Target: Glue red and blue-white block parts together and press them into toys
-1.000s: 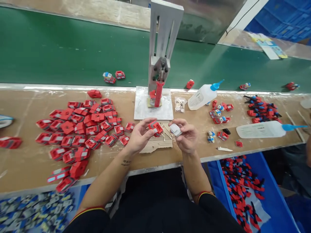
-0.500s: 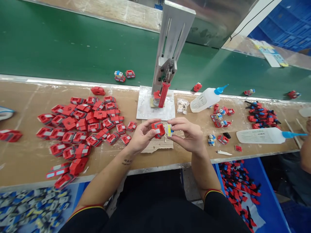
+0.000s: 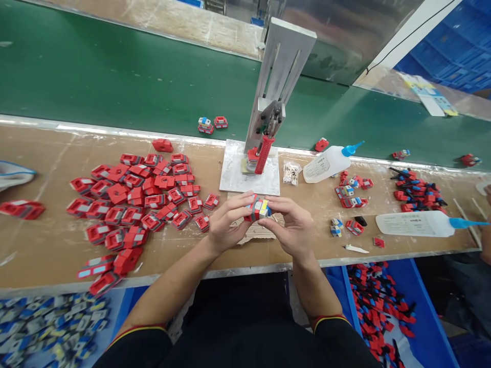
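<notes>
My left hand point(image 3: 230, 221) is closed around a red and grey plastic toy part point(image 3: 253, 208) above the workbench. From the other side my right hand point(image 3: 293, 224) grips a white, yellow and blue plastic part point(image 3: 264, 207), which meets the red part's open end. Fingers cover much of both pieces. Just behind the hands stands a toggle press point(image 3: 264, 153) with a red handle, a red part under it on a pale base plate point(image 3: 226, 176). Under the hands lies a piece of cardboard point(image 3: 255, 236). A pile of red parts point(image 3: 134, 197) spreads out left of my hands.
Two glue bottles point(image 3: 326, 164) with blue tips, a bag of cotton swabs point(image 3: 291, 174) and red-black parts point(image 3: 416, 191) lie to the right. A green conveyor belt point(image 3: 115, 76) runs behind. Blue bins point(image 3: 425, 301) sit below the bench edge. Another person's hand point(image 3: 486, 243) shows at far right.
The white, yellow and blue part, held apart from the red one before, is now against it. Both hands have come closer together. The whole view has shifted slightly.
</notes>
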`<act>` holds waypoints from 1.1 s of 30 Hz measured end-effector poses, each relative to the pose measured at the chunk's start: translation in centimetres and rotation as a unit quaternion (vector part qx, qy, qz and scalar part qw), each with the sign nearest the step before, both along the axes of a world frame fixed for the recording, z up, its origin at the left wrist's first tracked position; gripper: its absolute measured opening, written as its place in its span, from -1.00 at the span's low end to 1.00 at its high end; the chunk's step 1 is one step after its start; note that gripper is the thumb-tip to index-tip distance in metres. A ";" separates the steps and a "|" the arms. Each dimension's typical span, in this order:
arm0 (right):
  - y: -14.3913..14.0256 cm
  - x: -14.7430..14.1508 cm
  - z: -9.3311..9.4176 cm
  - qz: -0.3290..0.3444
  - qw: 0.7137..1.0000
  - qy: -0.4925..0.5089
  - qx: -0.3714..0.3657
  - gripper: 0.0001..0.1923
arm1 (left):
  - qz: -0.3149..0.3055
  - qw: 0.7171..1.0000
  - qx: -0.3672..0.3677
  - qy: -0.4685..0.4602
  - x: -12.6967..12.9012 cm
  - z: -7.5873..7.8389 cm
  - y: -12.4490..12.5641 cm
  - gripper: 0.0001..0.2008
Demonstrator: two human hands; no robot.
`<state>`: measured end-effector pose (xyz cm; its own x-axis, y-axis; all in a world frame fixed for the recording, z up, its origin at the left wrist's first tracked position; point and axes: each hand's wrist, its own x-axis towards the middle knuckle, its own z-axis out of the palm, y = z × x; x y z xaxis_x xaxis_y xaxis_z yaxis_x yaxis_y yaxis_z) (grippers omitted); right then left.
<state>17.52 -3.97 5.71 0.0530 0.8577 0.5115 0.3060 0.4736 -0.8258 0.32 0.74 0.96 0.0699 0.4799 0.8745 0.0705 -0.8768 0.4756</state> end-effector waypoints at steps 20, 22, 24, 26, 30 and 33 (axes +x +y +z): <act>4.7 6.1 -0.2 -0.086 0.907 0.410 0.046 -0.47 | 0.239 0.859 -0.145 0.430 -3.7 7.0 17.4 -0.83; 5.1 7.3 -0.8 -0.107 0.892 0.438 0.021 -0.45 | 0.220 0.786 -0.246 0.522 -2.7 7.7 22.8 -0.75; 5.3 7.8 -1.7 -0.118 0.884 0.451 -0.002 -0.44 | 0.198 0.765 -0.270 0.551 -0.7 7.7 26.6 -0.70; 5.3 7.8 -2.5 -0.122 0.885 0.449 -0.012 -0.44 | 0.181 0.756 -0.287 0.559 1.4 7.3 28.6 -0.63; 5.0 8.3 -3.4 -0.123 0.898 0.422 -0.030 -0.46 | 0.169 0.775 -0.302 0.529 3.2 7.3 29.9 -0.58; 4.9 9.0 -3.4 -0.119 0.905 0.407 -0.025 -0.49 | 0.176 0.801 -0.295 0.490 0.8 9.3 29.9 -0.68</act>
<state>26.48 0.98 2.34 0.5815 0.7934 0.1799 -0.3252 0.4294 -0.8426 1.10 30.59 10.24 0.3545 0.9301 0.0965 0.8566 -0.3644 0.3652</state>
